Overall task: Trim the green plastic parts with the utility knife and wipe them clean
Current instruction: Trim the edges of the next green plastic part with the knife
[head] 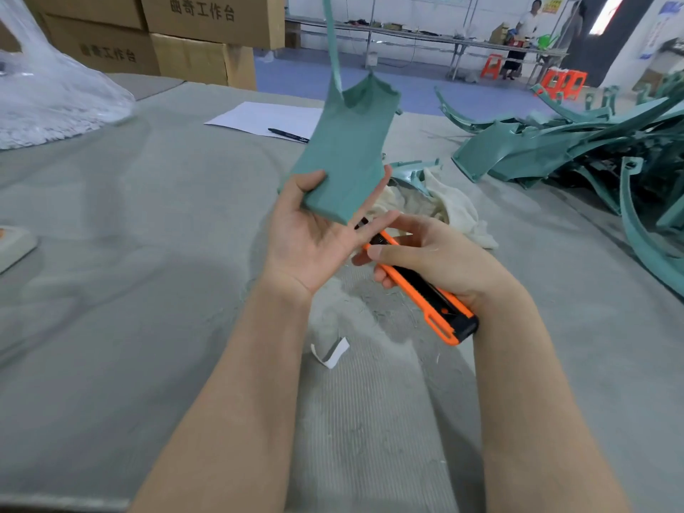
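Observation:
My left hand [314, 238] holds a green plastic part [348, 149] upright above the table, thumb on its left edge and fingers behind its right edge. A thin green strip runs up from the part out of the frame. My right hand [436, 261] grips an orange and black utility knife [425, 290], its tip pointing up-left toward the part's lower end. A cream cloth [455, 209] lies just behind my hands.
A heap of green plastic parts [577, 149] fills the right of the grey table [148, 253]. A white sheet [266, 118] with a black pen [288, 135] lies beyond. Clear bag of white bits [52, 98] far left, cardboard boxes [192, 38] behind. A paper scrap [331, 351] lies near me.

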Demonstrator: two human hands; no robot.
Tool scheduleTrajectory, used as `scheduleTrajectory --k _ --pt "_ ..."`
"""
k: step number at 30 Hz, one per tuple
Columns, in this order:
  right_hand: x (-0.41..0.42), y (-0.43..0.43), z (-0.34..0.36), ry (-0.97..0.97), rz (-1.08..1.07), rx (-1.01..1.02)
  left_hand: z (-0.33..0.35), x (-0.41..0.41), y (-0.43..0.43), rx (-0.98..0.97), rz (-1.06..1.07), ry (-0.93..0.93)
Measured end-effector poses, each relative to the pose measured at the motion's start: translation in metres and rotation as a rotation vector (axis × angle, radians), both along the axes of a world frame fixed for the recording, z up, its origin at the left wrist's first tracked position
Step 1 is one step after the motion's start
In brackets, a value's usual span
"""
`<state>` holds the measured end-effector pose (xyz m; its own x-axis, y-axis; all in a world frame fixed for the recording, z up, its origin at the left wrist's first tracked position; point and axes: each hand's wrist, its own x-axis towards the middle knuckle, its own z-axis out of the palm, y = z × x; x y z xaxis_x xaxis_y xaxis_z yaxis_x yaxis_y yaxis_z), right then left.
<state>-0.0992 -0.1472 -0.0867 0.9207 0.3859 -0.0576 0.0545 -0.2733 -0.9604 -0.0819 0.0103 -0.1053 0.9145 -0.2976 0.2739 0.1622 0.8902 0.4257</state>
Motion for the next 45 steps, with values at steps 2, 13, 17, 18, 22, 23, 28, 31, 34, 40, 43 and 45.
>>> scheduleTrajectory --k 2,13,17,18,22,23,28,31,34,40,43,45 --pt "-0.002 -0.002 0.002 0.028 0.022 0.011 -0.001 0.002 0.001 0.029 0.085 0.018" --pt "-0.013 -0.015 0.012 0.117 0.076 -0.079 -0.007 0.017 0.023 -0.02 0.477 0.259" --pt "-0.012 -0.012 0.011 0.127 0.018 -0.062 -0.009 0.016 0.03 -0.162 0.54 0.285" --pt "-0.012 -0.011 0.01 0.124 0.008 -0.068 -0.009 0.015 0.03 -0.18 0.534 0.278" --pt "-0.01 -0.002 0.007 0.12 -0.035 -0.065 -0.005 0.012 0.023 -0.186 0.335 0.177" --pt "-0.009 0.001 0.007 0.115 -0.046 -0.055 -0.004 0.01 0.02 -0.17 0.261 0.153" --pt "-0.008 0.009 0.006 0.067 -0.059 -0.04 -0.007 0.007 0.007 0.029 0.024 0.147" --pt "-0.009 0.005 0.007 0.074 -0.038 -0.057 -0.006 0.009 0.007 0.099 0.043 0.213" --pt "-0.009 -0.001 0.007 0.11 -0.003 -0.048 -0.006 0.013 0.01 0.027 0.251 0.273" --pt "-0.006 -0.009 0.01 0.105 -0.13 0.2 -0.012 0.019 0.025 -0.173 0.528 0.334" --pt "0.004 -0.007 0.007 -0.047 -0.474 0.307 -0.01 0.017 0.023 -0.185 0.522 0.339" --pt "0.01 -0.008 0.004 -0.16 -0.656 0.277 -0.01 0.015 0.02 -0.142 0.466 0.341"
